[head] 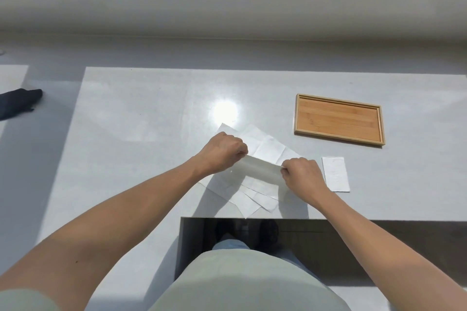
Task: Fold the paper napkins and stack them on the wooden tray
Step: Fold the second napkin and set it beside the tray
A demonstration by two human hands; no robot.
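Note:
Both hands hold one white paper napkin (260, 168) lifted above the table. My left hand (223, 150) pinches its left edge, and my right hand (302, 174) pinches its right edge. Under it lies a loose pile of several unfolded white napkins (262, 144), fanned out near the table's front edge. A folded napkin (335, 174) lies flat just right of my right hand. The wooden tray (340, 118) sits at the back right, with nothing in it.
The white table (141, 118) has a rectangular cut-out at its front edge, where my legs and shoes show. A dark cloth (19, 102) lies on the floor far left. A bright light glare sits on the table behind the napkins.

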